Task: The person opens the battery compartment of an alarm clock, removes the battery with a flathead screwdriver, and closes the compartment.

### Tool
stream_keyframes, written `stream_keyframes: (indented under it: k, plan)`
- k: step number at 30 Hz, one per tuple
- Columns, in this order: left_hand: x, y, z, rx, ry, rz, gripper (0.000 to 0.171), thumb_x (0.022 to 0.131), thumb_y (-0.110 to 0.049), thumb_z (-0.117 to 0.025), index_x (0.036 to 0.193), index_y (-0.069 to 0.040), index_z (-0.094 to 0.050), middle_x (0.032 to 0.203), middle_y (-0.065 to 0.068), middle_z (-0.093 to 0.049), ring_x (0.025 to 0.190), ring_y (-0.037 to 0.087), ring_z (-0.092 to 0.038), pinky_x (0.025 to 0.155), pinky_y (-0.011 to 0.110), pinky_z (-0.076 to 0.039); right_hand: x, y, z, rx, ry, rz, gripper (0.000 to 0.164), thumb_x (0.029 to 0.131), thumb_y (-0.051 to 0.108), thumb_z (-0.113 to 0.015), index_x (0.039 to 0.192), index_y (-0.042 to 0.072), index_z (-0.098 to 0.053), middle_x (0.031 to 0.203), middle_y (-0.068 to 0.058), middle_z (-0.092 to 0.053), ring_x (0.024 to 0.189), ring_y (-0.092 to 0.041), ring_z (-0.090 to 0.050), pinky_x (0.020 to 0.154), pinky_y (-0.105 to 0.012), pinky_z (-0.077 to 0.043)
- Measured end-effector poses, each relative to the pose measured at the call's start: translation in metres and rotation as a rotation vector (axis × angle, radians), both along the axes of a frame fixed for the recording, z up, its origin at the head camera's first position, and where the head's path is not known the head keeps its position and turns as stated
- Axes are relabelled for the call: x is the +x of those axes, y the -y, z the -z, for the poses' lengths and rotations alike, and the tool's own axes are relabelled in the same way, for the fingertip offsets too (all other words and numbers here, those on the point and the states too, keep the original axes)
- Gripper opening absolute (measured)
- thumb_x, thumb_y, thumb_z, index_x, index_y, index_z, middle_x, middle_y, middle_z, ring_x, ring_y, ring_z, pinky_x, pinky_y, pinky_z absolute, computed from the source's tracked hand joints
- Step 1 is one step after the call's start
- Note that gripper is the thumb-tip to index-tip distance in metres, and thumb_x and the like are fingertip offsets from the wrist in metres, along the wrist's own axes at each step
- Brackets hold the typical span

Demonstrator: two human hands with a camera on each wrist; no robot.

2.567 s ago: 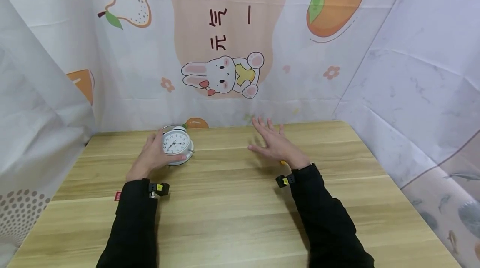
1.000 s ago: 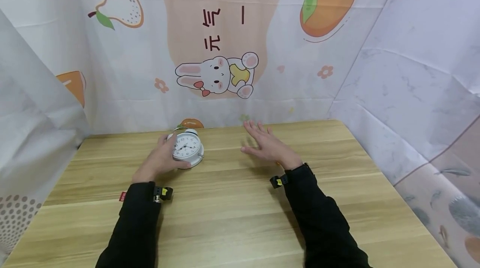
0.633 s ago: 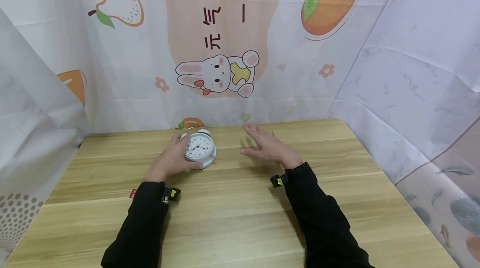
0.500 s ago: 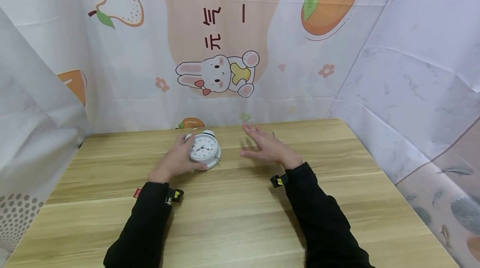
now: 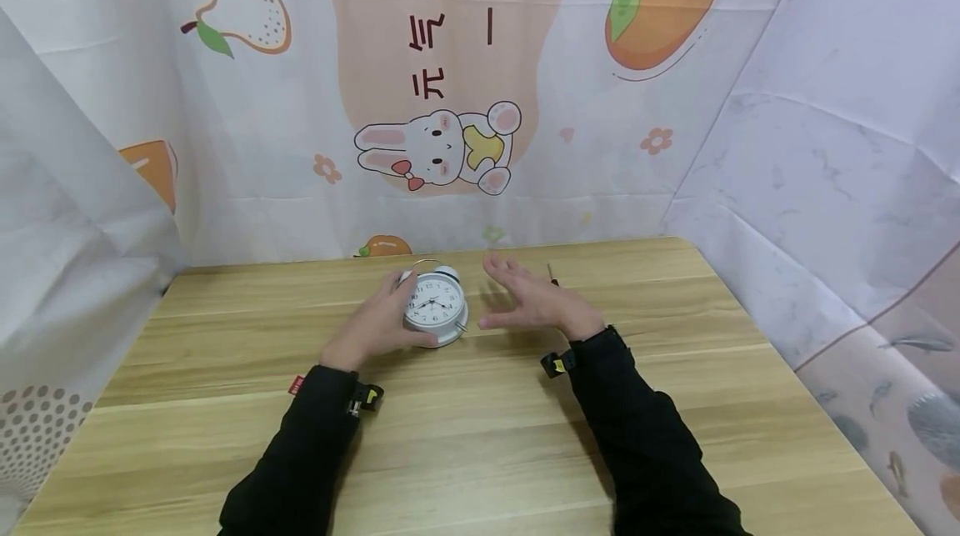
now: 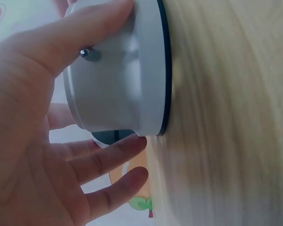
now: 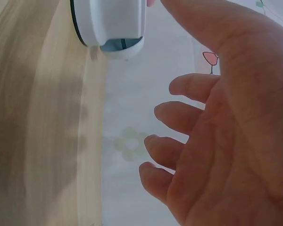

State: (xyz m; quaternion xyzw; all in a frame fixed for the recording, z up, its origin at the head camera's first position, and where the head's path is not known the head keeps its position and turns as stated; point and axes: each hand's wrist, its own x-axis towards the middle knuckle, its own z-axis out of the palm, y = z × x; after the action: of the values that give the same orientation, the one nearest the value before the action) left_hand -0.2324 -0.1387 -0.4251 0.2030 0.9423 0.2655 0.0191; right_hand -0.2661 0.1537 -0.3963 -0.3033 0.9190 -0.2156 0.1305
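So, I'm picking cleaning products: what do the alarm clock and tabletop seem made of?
Alarm clock: white, satin-looking; its smooth, softly shining side could be painted metal or plastic. Tabletop: pale, smooth, probably wood or wood-look laminate, judging by its streaky grain.

The person wears black long sleeves. The left sleeve [image 5: 288, 461] and the right sleeve [image 5: 652, 428] are both of plain dark cloth with some soft folds, and they reach until the wrists. From the outer side of the left sleeve, near its end, a small red tag [image 5: 297, 385] sticks out; it has light marks, too small for reading. At the left wrist there is a small black camera [image 5: 369, 397] of box-like shape, with a yellow patch [image 5: 372, 394] and a silvery metal piece [image 5: 354, 408] beside it. The right wrist carries a second black camera [image 5: 557, 364], which also has a yellow patch. The left hand [image 5: 381, 321] and the right hand [image 5: 536, 303] are bare.
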Motion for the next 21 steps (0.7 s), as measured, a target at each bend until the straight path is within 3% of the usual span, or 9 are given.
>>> stream_keyframes:
  k: [7,14,21]
  plan:
    - [0.003,-0.007,-0.001,-0.009,-0.015,0.023,0.120,0.072,-0.054,-0.090,0.159,-0.001,-0.026,0.159,0.028,-0.025,0.142,0.043,-0.036,0.109,0.058,-0.036,0.002,0.008,0.005,-0.008,0.030,-0.028,0.112,0.085,0.058,-0.077,0.162,0.005,-0.015,0.168,-0.014,-0.007,0.153,-0.038,-0.003,0.119,-0.055,-0.015]
    - [0.005,-0.014,-0.001,-0.004,-0.014,0.044,0.120,0.072,-0.054,-0.089,0.160,-0.002,-0.026,0.160,0.025,-0.025,0.140,0.041,-0.040,0.108,0.057,-0.038,0.002,0.012,0.012,0.005,0.054,-0.047,0.117,0.083,0.055,-0.080,0.163,0.007,-0.009,0.169,-0.010,-0.001,0.154,-0.036,0.001,0.120,-0.053,-0.014]
    - [0.006,-0.022,0.001,-0.017,0.003,0.049,0.119,0.073,-0.054,-0.088,0.161,-0.006,-0.025,0.161,0.023,-0.023,0.139,0.040,-0.040,0.107,0.057,-0.040,0.001,0.012,0.017,0.001,0.057,-0.068,0.118,0.082,0.056,-0.080,0.163,0.007,-0.009,0.169,-0.014,-0.002,0.153,-0.038,0.001,0.119,-0.055,-0.015]
